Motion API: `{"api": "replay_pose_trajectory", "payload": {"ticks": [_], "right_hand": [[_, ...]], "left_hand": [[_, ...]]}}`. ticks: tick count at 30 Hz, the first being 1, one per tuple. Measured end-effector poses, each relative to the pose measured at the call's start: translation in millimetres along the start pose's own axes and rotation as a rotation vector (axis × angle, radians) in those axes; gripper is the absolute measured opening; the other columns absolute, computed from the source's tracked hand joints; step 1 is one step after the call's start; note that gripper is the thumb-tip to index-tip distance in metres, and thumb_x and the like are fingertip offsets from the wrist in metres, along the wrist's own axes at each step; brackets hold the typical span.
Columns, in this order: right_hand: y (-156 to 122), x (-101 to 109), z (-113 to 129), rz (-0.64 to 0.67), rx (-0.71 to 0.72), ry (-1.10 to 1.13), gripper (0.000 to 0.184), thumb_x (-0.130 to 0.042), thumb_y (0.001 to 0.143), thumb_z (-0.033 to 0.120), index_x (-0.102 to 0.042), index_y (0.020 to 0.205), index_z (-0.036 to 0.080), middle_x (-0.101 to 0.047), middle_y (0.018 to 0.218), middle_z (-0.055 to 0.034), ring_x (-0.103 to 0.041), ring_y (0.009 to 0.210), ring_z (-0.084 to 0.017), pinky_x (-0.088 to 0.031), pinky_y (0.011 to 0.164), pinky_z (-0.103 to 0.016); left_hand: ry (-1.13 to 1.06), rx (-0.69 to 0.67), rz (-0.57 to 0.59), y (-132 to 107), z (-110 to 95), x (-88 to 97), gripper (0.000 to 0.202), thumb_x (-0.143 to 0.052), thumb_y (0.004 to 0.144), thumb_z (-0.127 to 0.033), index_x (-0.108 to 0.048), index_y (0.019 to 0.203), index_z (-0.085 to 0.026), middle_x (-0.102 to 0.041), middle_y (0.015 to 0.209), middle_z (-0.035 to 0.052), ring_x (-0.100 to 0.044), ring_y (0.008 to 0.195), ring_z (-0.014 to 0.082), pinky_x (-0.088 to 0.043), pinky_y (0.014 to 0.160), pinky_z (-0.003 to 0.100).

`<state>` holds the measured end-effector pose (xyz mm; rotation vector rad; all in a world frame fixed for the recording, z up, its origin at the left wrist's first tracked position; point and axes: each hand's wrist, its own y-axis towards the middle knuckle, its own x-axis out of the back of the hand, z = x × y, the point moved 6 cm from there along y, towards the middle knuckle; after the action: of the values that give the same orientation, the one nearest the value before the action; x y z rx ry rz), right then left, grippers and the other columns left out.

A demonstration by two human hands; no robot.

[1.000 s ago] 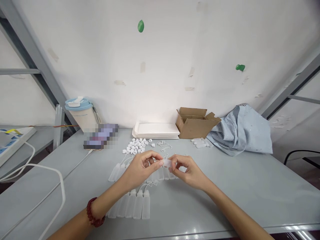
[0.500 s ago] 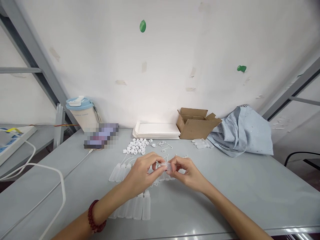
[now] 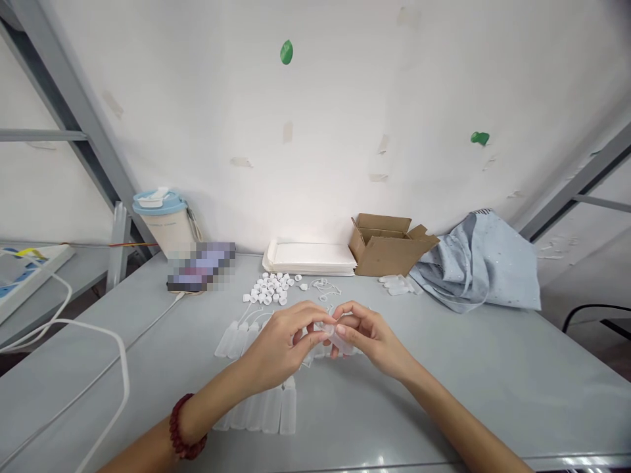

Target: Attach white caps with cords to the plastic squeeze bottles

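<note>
Over the middle of the table, my left hand [image 3: 288, 335] pinches one end of a small translucent plastic bottle [image 3: 341, 343]. The fingers of my right hand [image 3: 372, 338] are closed around its body. Both hands meet at the bottle, and fingers cover part of it. Beneath and beside them lies a back row of similar bottles [image 3: 238, 339], some with thin white cords at their tops. A front row of bottles [image 3: 271, 410] lies below my left forearm, which partly hides it. Beyond my hands is a pile of small white caps [image 3: 269, 289].
Thin white loops [image 3: 325, 287] lie right of the caps. Behind stand stacked white boxes [image 3: 313, 258] and an open cardboard box [image 3: 394, 255]. Small clear pieces [image 3: 397, 284] and grey-blue cloth [image 3: 483, 263] are at right. A phone [image 3: 200, 268], cable [image 3: 123, 358] and cup [image 3: 170, 226] are left.
My right hand has shifted its fingers around the bottle, and more of the bottle's body now shows, slanting down to the right. My left hand keeps its pinch.
</note>
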<state>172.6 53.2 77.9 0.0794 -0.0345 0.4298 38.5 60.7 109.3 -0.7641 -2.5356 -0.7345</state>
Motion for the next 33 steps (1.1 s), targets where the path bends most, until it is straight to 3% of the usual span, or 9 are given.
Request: {"api": "replay_pose_trajectory", "payload": {"ticks": [6, 12, 18, 20, 23, 28, 33], "right_hand": [[1.2, 1.0, -0.8, 0.068, -0.020, 0.105, 0.024, -0.062, 0.083, 0.034, -0.059, 0.101, 0.019, -0.067, 0.085, -0.0034, -0.065, 0.074, -0.015, -0.048, 0.063, -0.026], [1.6, -0.7, -0.6, 0.047, -0.014, 0.083, 0.027, -0.064, 0.080, 0.033, -0.066, 0.102, 0.019, -0.068, 0.086, -0.0043, -0.065, 0.074, -0.016, -0.049, 0.068, -0.029], [2.1, -1.8, -2.2, -0.023, -0.038, 0.133, 0.024, -0.063, 0.081, 0.034, -0.063, 0.099, 0.019, -0.069, 0.089, -0.0054, -0.067, 0.076, -0.017, -0.050, 0.070, -0.030], [2.4, -1.4, -2.8, -0.038, -0.026, 0.135, 0.023, -0.062, 0.082, 0.033, -0.062, 0.099, 0.018, -0.070, 0.087, -0.0054, -0.068, 0.078, -0.018, -0.050, 0.071, -0.031], [2.2, -0.8, -3.5, -0.054, -0.008, 0.118, 0.023, -0.062, 0.083, 0.032, -0.062, 0.102, 0.018, -0.070, 0.087, -0.0059, -0.067, 0.083, -0.018, -0.050, 0.073, -0.030], [2.4, -3.6, -2.5, -0.028, 0.027, 0.130, 0.026, -0.060, 0.085, 0.030, -0.061, 0.107, 0.018, -0.070, 0.087, -0.0064, -0.067, 0.082, -0.019, -0.049, 0.072, -0.030], [3.9, -4.5, -3.0, -0.033, 0.018, 0.143, 0.027, -0.060, 0.085, 0.032, -0.061, 0.107, 0.017, -0.070, 0.088, -0.0067, -0.068, 0.082, -0.019, -0.050, 0.073, -0.032]], "left_hand": [[0.004, 0.014, -0.022, 0.3, 0.1, 0.5, 0.021, -0.051, 0.087, -0.015, -0.062, 0.102, -0.025, -0.064, 0.097, 0.0008, -0.054, 0.078, 0.0126, -0.044, 0.059, 0.021], [0.178, -0.003, -0.235, -1.9, 7.3, 7.2, 0.028, -0.055, 0.081, -0.012, -0.055, 0.106, -0.023, -0.054, 0.116, 0.0054, -0.052, 0.077, 0.0129, -0.045, 0.056, 0.023], [0.298, -0.115, -0.393, -8.7, -1.1, 12.2, 0.031, -0.047, 0.082, -0.007, -0.049, 0.109, -0.021, -0.051, 0.116, 0.0087, -0.054, 0.083, 0.0147, -0.047, 0.062, 0.027], [0.330, -0.210, -0.378, -10.1, -8.3, 10.5, 0.027, -0.048, 0.083, -0.007, -0.050, 0.107, -0.020, -0.052, 0.113, 0.0092, -0.054, 0.090, 0.0169, -0.048, 0.069, 0.030], [0.382, -0.335, -0.252, -10.5, -15.6, 1.8, 0.025, -0.053, 0.084, -0.011, -0.051, 0.107, -0.020, -0.054, 0.109, 0.0089, -0.051, 0.100, 0.0200, -0.047, 0.082, 0.035], [0.475, -0.369, -0.070, -10.5, -12.9, -11.0, 0.035, -0.063, 0.082, -0.024, -0.048, 0.113, -0.017, -0.053, 0.115, 0.0112, -0.048, 0.105, 0.0236, -0.045, 0.087, 0.039], [0.515, -0.372, -0.066, -10.3, -11.3, -11.6, 0.034, -0.062, 0.083, -0.025, -0.048, 0.113, -0.017, -0.054, 0.115, 0.0117, -0.048, 0.105, 0.0245, -0.045, 0.087, 0.040]]}}
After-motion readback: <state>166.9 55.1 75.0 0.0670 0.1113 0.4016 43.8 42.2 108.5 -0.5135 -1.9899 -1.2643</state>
